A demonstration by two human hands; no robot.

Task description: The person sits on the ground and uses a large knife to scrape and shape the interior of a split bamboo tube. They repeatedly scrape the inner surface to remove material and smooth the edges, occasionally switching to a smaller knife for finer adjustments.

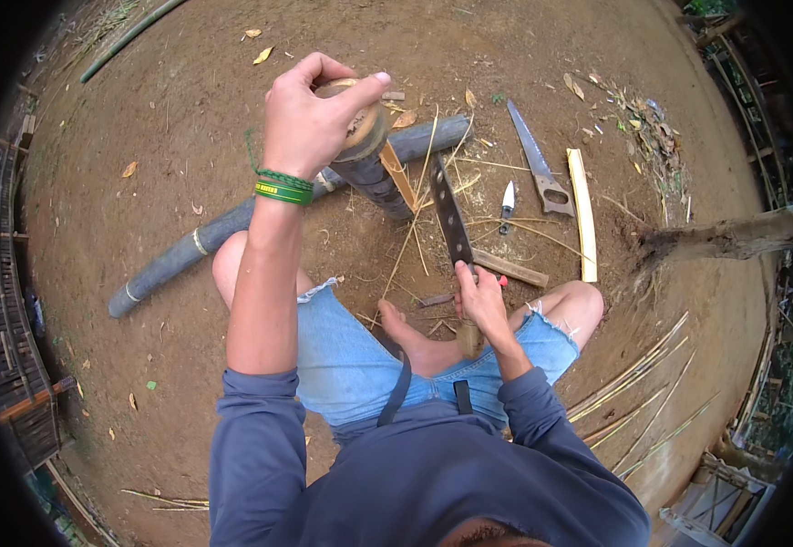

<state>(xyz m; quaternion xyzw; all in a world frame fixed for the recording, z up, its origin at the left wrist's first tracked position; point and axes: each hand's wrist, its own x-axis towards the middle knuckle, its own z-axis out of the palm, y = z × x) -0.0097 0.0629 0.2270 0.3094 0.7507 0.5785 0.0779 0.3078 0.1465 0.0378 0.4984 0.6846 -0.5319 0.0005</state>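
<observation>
My left hand (310,118) grips the top rim of an upright, thick bamboo section (374,182), thumb stretched over the cut end. Down the right side of this section runs a pale split face. My right hand (481,296) is closed round the handle of a machete (451,214). Its long dark blade has a row of holes and points away from me, just right of the bamboo section and apart from it. Part of the handle is hidden by my fingers. Behind the section, a long dark bamboo pole (223,223) lies slantwise on the ground.
On the dirt to the right lie a handsaw (533,159), a small knife (508,205), a pale bamboo slat (583,214) and a short wood piece (510,268). Thin strips (638,401) are scattered near my left-bent and right knees' outer side. A tree trunk (734,235) stands far right.
</observation>
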